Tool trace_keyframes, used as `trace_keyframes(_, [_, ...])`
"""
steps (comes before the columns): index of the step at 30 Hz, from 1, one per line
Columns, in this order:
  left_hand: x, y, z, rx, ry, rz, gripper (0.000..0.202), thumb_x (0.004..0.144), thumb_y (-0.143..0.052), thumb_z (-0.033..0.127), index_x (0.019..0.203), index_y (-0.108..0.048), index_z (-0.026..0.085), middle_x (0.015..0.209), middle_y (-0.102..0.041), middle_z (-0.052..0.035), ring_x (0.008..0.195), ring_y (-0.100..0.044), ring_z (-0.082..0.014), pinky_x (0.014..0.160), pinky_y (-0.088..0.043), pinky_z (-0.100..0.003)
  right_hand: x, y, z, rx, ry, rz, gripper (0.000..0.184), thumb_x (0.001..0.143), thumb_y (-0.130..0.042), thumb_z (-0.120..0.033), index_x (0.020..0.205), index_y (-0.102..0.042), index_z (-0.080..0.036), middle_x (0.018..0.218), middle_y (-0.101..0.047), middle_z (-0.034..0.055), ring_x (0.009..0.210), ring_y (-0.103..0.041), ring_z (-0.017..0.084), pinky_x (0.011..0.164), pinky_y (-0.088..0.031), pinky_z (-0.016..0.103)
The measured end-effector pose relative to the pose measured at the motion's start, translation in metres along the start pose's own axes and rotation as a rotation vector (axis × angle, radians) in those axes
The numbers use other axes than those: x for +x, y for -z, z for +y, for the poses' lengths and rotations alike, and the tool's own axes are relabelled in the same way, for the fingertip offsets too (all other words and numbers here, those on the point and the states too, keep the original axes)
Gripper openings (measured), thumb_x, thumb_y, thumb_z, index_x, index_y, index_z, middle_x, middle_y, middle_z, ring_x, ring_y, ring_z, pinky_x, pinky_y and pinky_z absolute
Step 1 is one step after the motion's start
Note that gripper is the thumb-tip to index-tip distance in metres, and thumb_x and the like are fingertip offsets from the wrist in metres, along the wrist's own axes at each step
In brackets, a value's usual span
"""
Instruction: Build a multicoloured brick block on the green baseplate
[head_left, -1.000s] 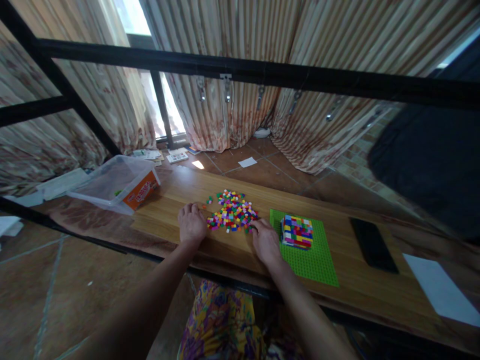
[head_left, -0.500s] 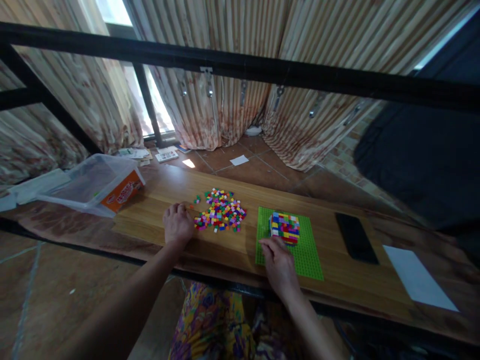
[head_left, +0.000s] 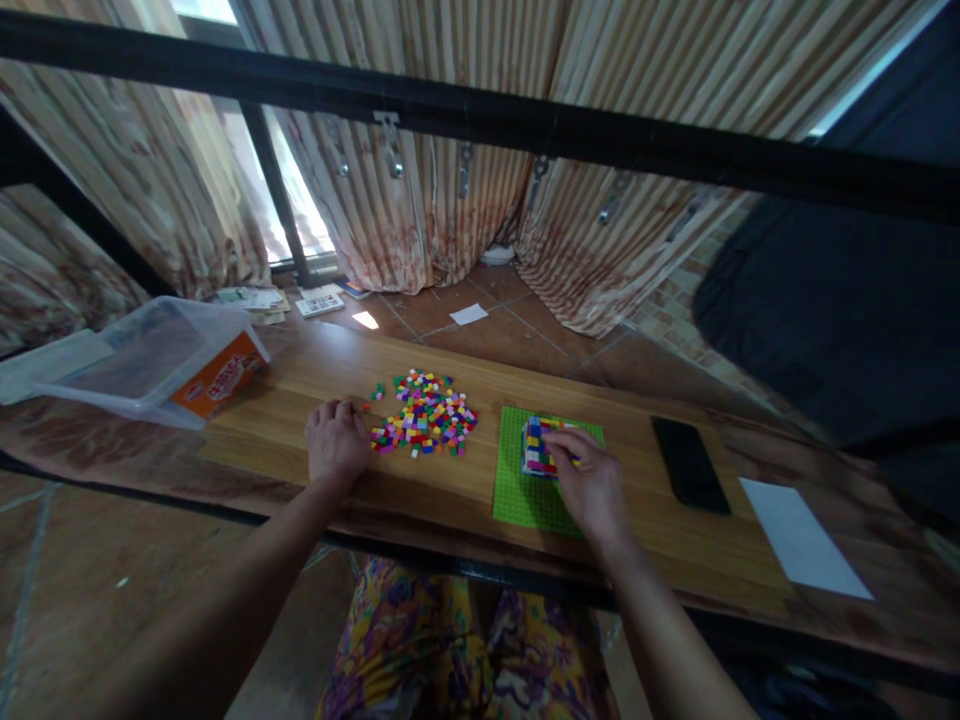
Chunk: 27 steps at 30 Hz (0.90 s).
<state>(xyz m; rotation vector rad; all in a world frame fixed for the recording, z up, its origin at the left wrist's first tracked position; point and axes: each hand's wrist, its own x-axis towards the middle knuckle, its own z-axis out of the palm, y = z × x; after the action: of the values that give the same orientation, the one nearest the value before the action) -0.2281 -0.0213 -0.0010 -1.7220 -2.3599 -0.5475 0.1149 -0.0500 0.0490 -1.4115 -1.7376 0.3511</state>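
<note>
Beside a pile of small colourful building bricks (head_left: pixel 427 415), my left hand (head_left: pixel 337 442) rests on the wooden board with its fingers curled in. Whether anything is inside those fingers is hidden. My right hand (head_left: pixel 594 485) is over a block of multicoloured bricks (head_left: pixel 536 448), its thumb and fingertips pinched together at the top. Anything in that pinch is too small to make out. The block sits on a green studded baseplate (head_left: pixel 517 502), and the right hand covers much of its right side.
At the left stands a clear plastic box (head_left: pixel 150 350) with an orange label. A black phone (head_left: pixel 690 465) and a white paper sheet (head_left: pixel 806 538) lie to the right. Beyond the board (head_left: pixel 442 495), a dark metal rail (head_left: pixel 480 115) runs across in front of striped curtains (head_left: pixel 450 230).
My right hand has moved from the block's near left edge onto its top, toward the right. My left hand stays beside the pile. The whole view has shifted slightly.
</note>
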Motion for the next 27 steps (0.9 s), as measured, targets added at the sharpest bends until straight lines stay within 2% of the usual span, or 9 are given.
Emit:
trace_keyframes(6, [-0.001,0.003,0.002,0.006,-0.016,-0.014,0.033,0.090,-0.037,0.024,0.107,-0.061,0.009,0.110,-0.060,-0.0162,0.103,-0.052,-0.0302,0.091,-0.041,-0.043,0.010,-0.012,0.019,-0.174,0.203,-0.027,0.023,0.091,-0.052,-0.026,0.086,-0.075,-0.026,0.093,-0.074,0.0040,0.095,-0.059,0.022,0.088,-0.047,0.039])
trace_keyframes(12, [0.000,-0.003,0.000,-0.028,0.003,0.010,0.031,0.087,-0.039,0.024,0.104,-0.063,0.011,0.110,-0.061,-0.0165,0.103,-0.052,-0.0312,0.091,-0.041,-0.044,0.002,-0.017,0.031,-0.269,0.292,0.002,0.023,0.091,-0.052,-0.024,0.093,-0.075,-0.025,0.097,-0.075,0.0030,0.101,-0.057,0.024,0.092,-0.043,0.042])
trace_keyframes(20, [0.000,-0.002,0.000,-0.055,0.010,0.010,0.032,0.088,-0.039,0.024,0.105,-0.063,0.012,0.111,-0.060,-0.0167,0.106,-0.052,-0.0312,0.093,-0.040,-0.044,0.002,-0.017,0.028,-0.256,0.228,0.038,0.021,0.091,-0.053,-0.026,0.092,-0.074,-0.023,0.100,-0.073,0.0049,0.098,-0.058,0.023,0.092,-0.044,0.041])
trace_keyframes(27, [0.000,0.000,0.002,-0.043,0.025,-0.006,0.033,0.088,-0.039,0.025,0.106,-0.063,0.011,0.113,-0.061,-0.0175,0.105,-0.052,-0.0321,0.092,-0.041,-0.045,0.004,-0.021,0.019,-0.202,0.090,0.100,0.024,0.090,-0.052,-0.034,0.099,-0.071,-0.021,0.104,-0.070,0.0074,0.100,-0.057,0.022,0.094,-0.043,0.041])
